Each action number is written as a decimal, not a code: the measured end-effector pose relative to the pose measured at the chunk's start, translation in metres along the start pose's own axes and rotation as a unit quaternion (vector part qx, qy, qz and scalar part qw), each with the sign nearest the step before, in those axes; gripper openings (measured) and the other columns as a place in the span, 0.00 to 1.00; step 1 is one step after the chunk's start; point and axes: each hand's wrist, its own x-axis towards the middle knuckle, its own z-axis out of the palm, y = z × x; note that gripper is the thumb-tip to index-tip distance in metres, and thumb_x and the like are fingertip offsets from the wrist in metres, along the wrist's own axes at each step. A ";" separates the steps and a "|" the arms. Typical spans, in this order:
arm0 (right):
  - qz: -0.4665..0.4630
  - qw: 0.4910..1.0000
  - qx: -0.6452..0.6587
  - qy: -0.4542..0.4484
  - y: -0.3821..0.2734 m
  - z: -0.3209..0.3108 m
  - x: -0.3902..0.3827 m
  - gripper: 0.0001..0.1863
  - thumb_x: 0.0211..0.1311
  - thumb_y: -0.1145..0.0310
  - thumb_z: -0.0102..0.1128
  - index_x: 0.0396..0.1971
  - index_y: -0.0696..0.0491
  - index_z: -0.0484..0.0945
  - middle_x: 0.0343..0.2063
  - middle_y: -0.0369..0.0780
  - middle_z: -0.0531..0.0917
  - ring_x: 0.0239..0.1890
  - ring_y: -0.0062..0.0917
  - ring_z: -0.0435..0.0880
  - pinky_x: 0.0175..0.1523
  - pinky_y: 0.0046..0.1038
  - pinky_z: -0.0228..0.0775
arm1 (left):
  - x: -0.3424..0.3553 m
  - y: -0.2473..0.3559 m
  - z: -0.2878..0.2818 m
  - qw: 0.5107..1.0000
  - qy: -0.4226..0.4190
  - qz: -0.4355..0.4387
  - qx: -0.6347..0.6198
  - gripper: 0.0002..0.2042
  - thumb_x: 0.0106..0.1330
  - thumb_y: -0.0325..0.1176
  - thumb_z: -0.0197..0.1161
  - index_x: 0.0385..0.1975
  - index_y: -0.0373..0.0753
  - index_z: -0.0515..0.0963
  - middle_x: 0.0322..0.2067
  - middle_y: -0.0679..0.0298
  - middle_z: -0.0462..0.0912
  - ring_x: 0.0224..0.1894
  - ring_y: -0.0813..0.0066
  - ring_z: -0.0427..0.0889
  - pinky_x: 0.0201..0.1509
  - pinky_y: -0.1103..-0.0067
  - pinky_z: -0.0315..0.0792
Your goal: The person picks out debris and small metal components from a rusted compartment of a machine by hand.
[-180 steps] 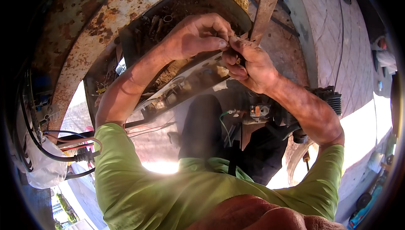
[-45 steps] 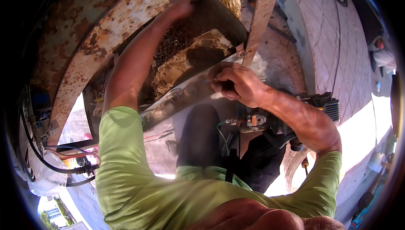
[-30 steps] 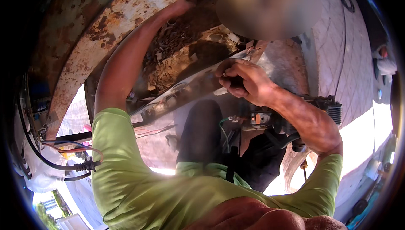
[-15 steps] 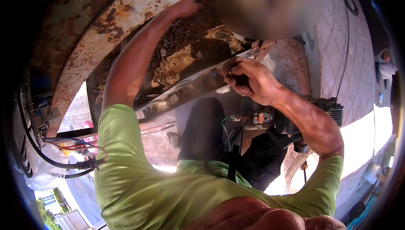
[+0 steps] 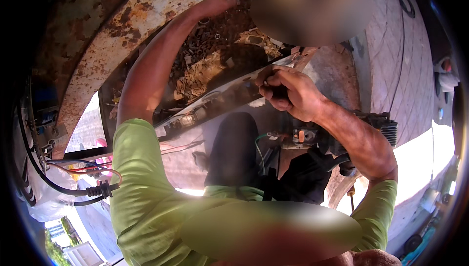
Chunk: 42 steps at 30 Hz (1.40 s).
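Note:
My left arm reaches far forward over a tray-like bed of rusty scraps point(image 5: 207, 73). At its far end my left hand point(image 5: 223, 3) has its fingers curled beside a dark spot; whatever they hold, if anything, is hidden. My right hand point(image 5: 292, 94) is closed, thumb and fingers pinched together, just above the metal rail point(image 5: 229, 88) that edges the scraps. A tiny shiny tip shows between those fingers, too small to name. A large rusty curved metal rim point(image 5: 122, 34) arches above my left forearm.
Below my right forearm sits a dark finned machine part point(image 5: 388, 132) beside a small box with an orange switch point(image 5: 301, 135). Thick black cables point(image 5: 63, 188) and coloured wires hang at the left. A screwdriver-like yellow handle point(image 5: 351, 193) stands near my right sleeve. Blurred patches hide parts of the view.
My left hand has shifted slightly, its fingers now further forward and to the right. My right hand has stayed nearly in place, still pinched.

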 end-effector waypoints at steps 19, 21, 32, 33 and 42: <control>0.003 1.000 -0.012 0.013 0.001 0.001 0.001 0.11 0.66 0.72 0.42 0.39 0.61 0.74 0.24 0.39 0.73 0.15 0.16 0.61 0.20 0.18 0.51 | 0.002 -0.002 0.001 0.993 -0.060 0.055 0.083 0.10 0.57 0.33 0.64 0.37 0.38 0.83 0.35 0.56 0.85 0.39 0.62 0.84 0.45 0.70 0.76; 0.001 1.000 -0.011 0.012 0.001 0.001 0.001 0.11 0.66 0.72 0.42 0.39 0.61 0.73 0.24 0.38 0.72 0.15 0.16 0.61 0.20 0.18 0.51 | 0.003 0.002 0.004 0.990 -0.066 0.083 0.088 0.11 0.57 0.33 0.64 0.38 0.38 0.83 0.35 0.54 0.84 0.38 0.60 0.84 0.44 0.69 0.76; 0.013 1.000 -0.001 0.023 -0.001 0.003 0.001 0.11 0.67 0.72 0.42 0.39 0.61 0.73 0.24 0.38 0.72 0.15 0.16 0.60 0.19 0.19 0.49 | -0.001 0.008 0.014 0.977 -0.090 0.089 0.175 0.12 0.57 0.34 0.64 0.41 0.43 0.83 0.38 0.55 0.85 0.43 0.55 0.83 0.47 0.64 0.75; 0.013 1.000 -0.002 0.025 -0.001 0.003 0.001 0.11 0.67 0.72 0.42 0.39 0.61 0.73 0.24 0.38 0.72 0.15 0.16 0.59 0.19 0.19 0.49 | -0.001 0.014 0.014 0.981 -0.114 0.067 0.144 0.12 0.58 0.34 0.64 0.42 0.42 0.83 0.38 0.55 0.85 0.42 0.56 0.83 0.47 0.65 0.75; 0.010 1.000 0.008 0.010 0.000 0.004 0.000 0.11 0.67 0.72 0.42 0.40 0.60 0.73 0.24 0.38 0.72 0.15 0.16 0.60 0.19 0.19 0.49 | -0.006 0.046 0.000 0.980 -0.163 0.050 -0.105 0.12 0.65 0.38 0.63 0.44 0.41 0.83 0.34 0.67 0.85 0.38 0.78 0.81 0.45 0.76 0.74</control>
